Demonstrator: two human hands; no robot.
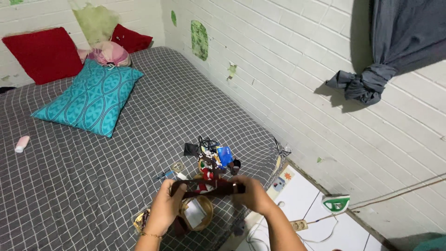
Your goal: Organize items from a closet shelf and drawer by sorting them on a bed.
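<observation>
the bed (93, 186), under a grey checked sheet, takes up most of the view, with a teal patterned pillow (90, 97) and two red pillows (44, 53) well beyond the grip, toward the far wall. much nearer, just past the grip, a small heap of odds and ends (214, 160) sits on the sheet: dark cords, a blue packet, some red bits. right under the grip lies a round woven basket (197, 213) with a pale card or paper inside. the left hand (165, 207) and the right hand (253, 195) each pinch one end of a dark brown strap (209, 189), stretched level between them and lifted clear above the basket; both grips are clenched on it. judging by this, the strap is picked up and pulled straight but not yet laid anywhere, and the heap beyond looks unsorted, so most of the handling seems left to do.
</observation>
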